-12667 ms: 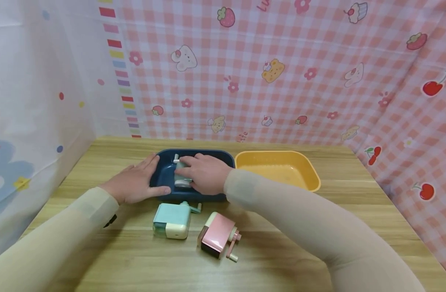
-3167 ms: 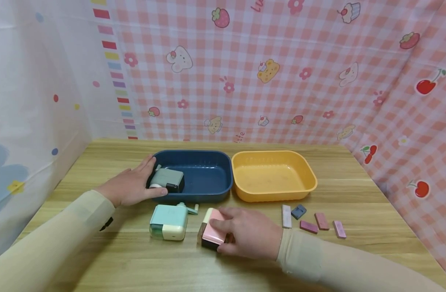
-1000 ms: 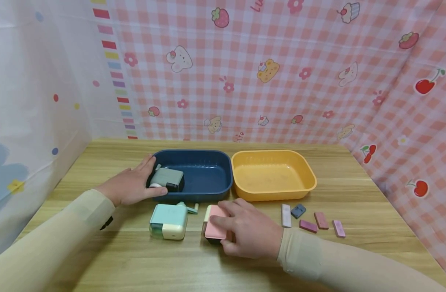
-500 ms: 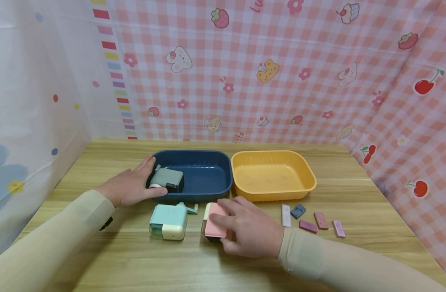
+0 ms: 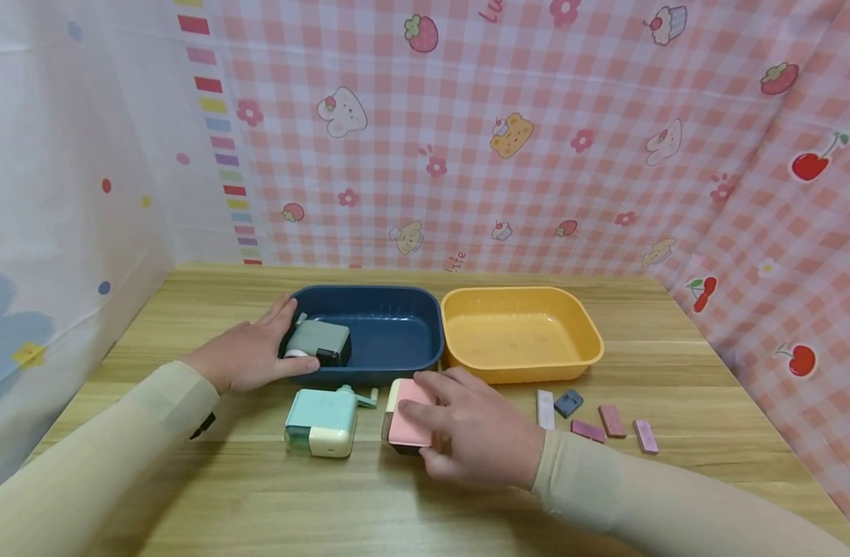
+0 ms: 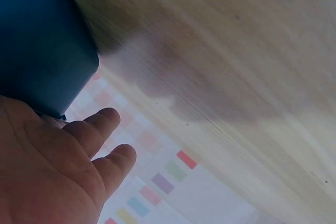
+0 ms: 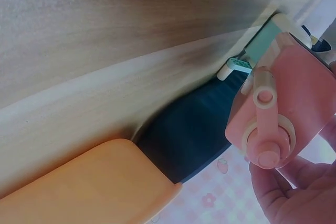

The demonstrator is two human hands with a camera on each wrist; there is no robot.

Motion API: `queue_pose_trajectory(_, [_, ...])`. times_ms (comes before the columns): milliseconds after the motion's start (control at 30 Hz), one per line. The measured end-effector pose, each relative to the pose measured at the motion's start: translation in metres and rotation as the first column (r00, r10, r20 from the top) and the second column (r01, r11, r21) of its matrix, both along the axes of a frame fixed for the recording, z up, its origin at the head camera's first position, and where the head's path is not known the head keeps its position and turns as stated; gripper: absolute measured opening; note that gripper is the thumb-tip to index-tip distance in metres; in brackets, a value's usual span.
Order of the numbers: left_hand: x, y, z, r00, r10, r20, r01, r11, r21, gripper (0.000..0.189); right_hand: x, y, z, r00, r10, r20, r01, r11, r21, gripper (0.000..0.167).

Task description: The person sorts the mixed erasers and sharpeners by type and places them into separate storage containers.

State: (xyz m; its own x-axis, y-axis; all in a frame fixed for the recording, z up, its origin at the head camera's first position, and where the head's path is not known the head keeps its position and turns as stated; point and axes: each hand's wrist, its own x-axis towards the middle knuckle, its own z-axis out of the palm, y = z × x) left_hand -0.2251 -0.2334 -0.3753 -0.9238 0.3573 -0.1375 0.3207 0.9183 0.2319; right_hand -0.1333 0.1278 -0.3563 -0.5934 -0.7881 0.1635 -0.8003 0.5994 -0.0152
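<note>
The person's right hand [image 5: 476, 429] has its grip clasped on a boxy pink-and-cream plastic hand-crank pencil sharpener [image 5: 409, 435] with a dark lower part, thumb at the near side and fingers across the top. This pink sharpener is just in front of the two trays, near where they meet; whether its base touches the pale wood-grain counter [image 5: 369, 510] is hard to tell. The right wrist view shows its pink crank [image 7: 266, 121] turned toward the camera. The left hand [image 5: 247, 356] keeps a loose grip, fingers straight along the left end of a rounded rectangular navy-blue plastic tray [image 5: 397, 336], thumb across the near rim. Inside that tray, at its left end, sits a grey-green boxy crank sharpener [image 5: 320, 340] with a black part facing the near right. A mint-green and cream boxy crank sharpener [image 5: 322, 418] stands on the counter before the navy tray, to the left of the pink one. A rounded yellow plastic tray [image 5: 522, 373] lies directly right of the navy one. In front of it and farther right lie five small rectangular blocks: pale lilac [image 5: 546, 408], slate blue [image 5: 568, 403], magenta [image 5: 588, 431], dusty rose [image 5: 612, 422] and light pink [image 5: 646, 437].
</note>
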Motion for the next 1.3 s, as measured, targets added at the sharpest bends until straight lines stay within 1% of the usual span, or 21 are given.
queue_pose_trajectory(100, [0.0, 0.0, 0.0, 1.0, -0.001, -0.001, 0.001, 1.0, 0.0, 0.12, 0.0, 0.0, 0.001, 1.0, 0.0, -0.003, 0.0, 1.0, -0.005, 0.049])
queue_pose_trajectory(300, [0.001, 0.0, 0.001, 1.0, -0.003, 0.0, 0.003, 1.0, 0.001, 0.12, -0.001, 0.0, 0.003, 0.999, 0.006, -0.035, -0.007, 1.0, -0.028, 0.049])
queue_pose_trajectory(533, [0.0, -0.001, 0.0, 1.0, -0.003, 0.007, 0.003, 1.0, 0.001, 0.12, -0.002, -0.001, 0.008, 1.0, -0.012, -0.021, 0.012, 0.999, -0.031, 0.051])
queue_pose_trajectory(833, [0.0, -0.001, 0.0, 1.0, 0.001, 0.005, -0.001, 1.0, 0.002, 0.119, -0.006, -0.003, 0.012, 0.992, 0.04, -0.118, -0.047, 0.997, -0.063, 0.049])
queue_pose_trajectory(1067, [0.0, 0.0, 0.0, 1.0, 0.001, 0.008, -0.001, 1.0, 0.005, 0.12, -0.008, -0.005, 0.016, 0.99, 0.045, -0.136, -0.056, 0.996, -0.073, 0.048])
queue_pose_trajectory(1300, [0.0, -0.001, 0.001, 1.0, 0.0, 0.011, 0.0, 1.0, 0.006, 0.12, -0.011, -0.006, 0.019, 0.984, 0.05, -0.172, -0.065, 0.995, -0.082, 0.048])
